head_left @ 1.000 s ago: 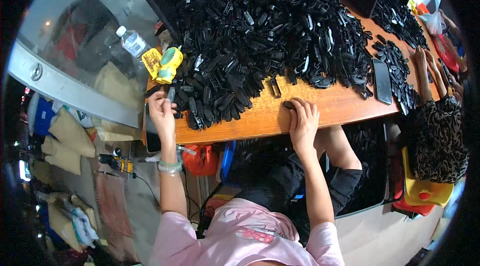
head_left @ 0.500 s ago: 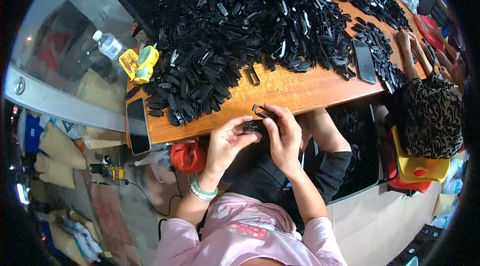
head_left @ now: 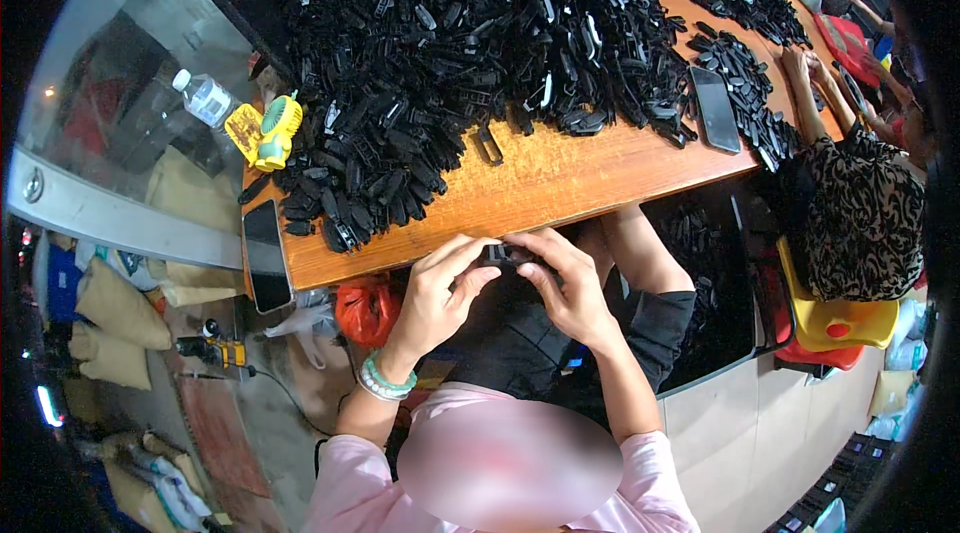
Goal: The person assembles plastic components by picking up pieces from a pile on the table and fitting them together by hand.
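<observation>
My left hand (head_left: pixel 438 295) and my right hand (head_left: pixel 570 291) meet just in front of the table edge. Both are closed, pinching a small black plastic part (head_left: pixel 497 254) between thumbs and fingers. Whether it is one piece or two pressed together cannot be made out, since the fingertips cover its ends. Beyond them, a loose black frame-shaped piece (head_left: pixel 489 146) lies on bare wood. A large heap of similar black plastic parts (head_left: pixel 400 83) spreads behind it.
A phone (head_left: pixel 267 255) lies at the table's left end, near a yellow-green handheld fan (head_left: pixel 279 131) and a water bottle (head_left: pixel 205 98). Another phone (head_left: pixel 714 109) rests at right. A red bag (head_left: pixel 366 313) hangs below the edge. A co-worker (head_left: pixel 862 208) sits at the right.
My hands have come together. The black pieces, held apart before, one in each hand, now meet between my fingertips. The view has shifted slightly.
</observation>
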Tool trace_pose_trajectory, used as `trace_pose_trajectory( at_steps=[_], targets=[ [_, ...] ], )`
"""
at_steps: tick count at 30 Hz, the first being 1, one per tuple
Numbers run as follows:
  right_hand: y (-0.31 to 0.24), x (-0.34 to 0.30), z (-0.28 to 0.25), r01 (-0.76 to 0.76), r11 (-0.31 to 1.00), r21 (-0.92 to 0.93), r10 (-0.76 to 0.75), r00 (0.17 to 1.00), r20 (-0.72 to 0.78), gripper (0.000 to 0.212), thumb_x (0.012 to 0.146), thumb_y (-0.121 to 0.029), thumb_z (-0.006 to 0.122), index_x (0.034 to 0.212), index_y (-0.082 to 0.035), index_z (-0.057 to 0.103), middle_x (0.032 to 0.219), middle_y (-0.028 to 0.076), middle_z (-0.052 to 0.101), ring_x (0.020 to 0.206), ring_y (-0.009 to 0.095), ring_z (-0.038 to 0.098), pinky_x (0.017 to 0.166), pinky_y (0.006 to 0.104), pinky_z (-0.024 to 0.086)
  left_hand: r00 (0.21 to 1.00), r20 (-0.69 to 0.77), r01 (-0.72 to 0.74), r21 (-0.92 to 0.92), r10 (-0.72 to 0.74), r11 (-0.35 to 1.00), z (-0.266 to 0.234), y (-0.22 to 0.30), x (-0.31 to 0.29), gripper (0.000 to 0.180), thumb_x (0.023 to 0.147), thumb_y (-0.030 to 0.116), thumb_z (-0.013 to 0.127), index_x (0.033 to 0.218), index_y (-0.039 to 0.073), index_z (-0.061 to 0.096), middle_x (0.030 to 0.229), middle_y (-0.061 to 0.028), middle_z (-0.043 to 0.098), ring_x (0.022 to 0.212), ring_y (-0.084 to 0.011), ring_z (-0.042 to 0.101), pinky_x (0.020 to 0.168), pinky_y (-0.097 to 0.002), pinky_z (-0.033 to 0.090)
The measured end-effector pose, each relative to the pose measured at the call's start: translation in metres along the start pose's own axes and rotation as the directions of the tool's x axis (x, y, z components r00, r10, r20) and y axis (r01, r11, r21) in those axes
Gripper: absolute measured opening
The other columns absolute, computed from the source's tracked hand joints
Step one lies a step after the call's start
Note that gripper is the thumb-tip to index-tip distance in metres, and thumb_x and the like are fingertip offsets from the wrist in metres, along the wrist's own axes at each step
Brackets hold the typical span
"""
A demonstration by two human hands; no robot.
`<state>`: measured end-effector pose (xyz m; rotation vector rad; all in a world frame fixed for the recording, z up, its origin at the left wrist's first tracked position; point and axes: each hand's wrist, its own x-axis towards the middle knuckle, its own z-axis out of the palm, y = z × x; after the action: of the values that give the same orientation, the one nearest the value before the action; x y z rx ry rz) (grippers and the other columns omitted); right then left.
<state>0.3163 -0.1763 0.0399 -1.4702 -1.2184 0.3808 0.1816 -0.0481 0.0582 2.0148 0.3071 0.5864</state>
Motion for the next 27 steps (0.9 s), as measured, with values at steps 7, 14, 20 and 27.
trace_pose_trajectory(
  at_steps=[7, 14, 20, 27],
  targets=[
    [-0.007, -0.009, 0.010, 0.091, 0.985, -0.149, -0.092, 0.996, -0.006, 0.038, 0.079, 0.003, 0.059, 0.116, 0.002, 0.052, 0.094, 0.019, 0.056, 0.086, 0.036, 0.056, 0.075, 0.0384, 0.046, 0.987, 0.002, -0.159, 0.158, 0.161, 0.975, -0.006, 0.008, 0.006, 0.020, 0.080, 0.004, 0.066, 0.096, -0.007, 0.061, 0.080, -0.0167, 0.058, 0.068, -0.0302, 0.058, 0.061, -0.0335, 0.046],
    [-0.012, -0.017, 0.011, 0.105, 0.930, -0.351, -0.116, 0.993, -0.010, 0.039, 0.074, 0.006, 0.059, 0.111, 0.001, 0.053, 0.087, 0.016, 0.054, 0.079, 0.033, 0.055, 0.070, 0.0399, 0.047, 0.981, 0.034, -0.193, 0.150, 0.190, 0.970, 0.001, 0.012, 0.003, 0.018, 0.081, 0.002, 0.065, 0.097, -0.007, 0.061, 0.078, -0.0156, 0.058, 0.067, -0.0266, 0.059, 0.060, -0.0324, 0.046],
    [-0.011, -0.016, 0.007, 0.170, 0.896, -0.411, -0.213, 0.975, -0.061, 0.049, 0.072, 0.000, 0.067, 0.119, -0.001, 0.054, 0.101, 0.015, 0.056, 0.088, 0.029, 0.058, 0.076, 0.0362, 0.049, 0.994, -0.092, 0.045, -0.189, -0.063, 0.981, 0.023, 0.008, -0.002, 0.030, 0.084, 0.007, 0.066, 0.110, -0.007, 0.060, 0.096, -0.0128, 0.062, 0.080, -0.0156, 0.063, 0.068, -0.0263, 0.050],
    [-0.001, -0.022, 0.005, -0.113, 0.972, 0.205, 0.144, 0.980, -0.140, 0.035, 0.068, -0.003, 0.075, 0.100, 0.000, 0.061, 0.094, 0.011, 0.060, 0.080, 0.021, 0.058, 0.072, 0.0290, 0.047, 0.982, 0.117, 0.187, -0.477, -0.149, 0.859, 0.014, -0.011, -0.010, 0.031, 0.083, 0.009, 0.068, 0.111, -0.004, 0.063, 0.098, -0.0076, 0.063, 0.073, -0.0088, 0.059, 0.062, -0.0207, 0.048]
  ],
)
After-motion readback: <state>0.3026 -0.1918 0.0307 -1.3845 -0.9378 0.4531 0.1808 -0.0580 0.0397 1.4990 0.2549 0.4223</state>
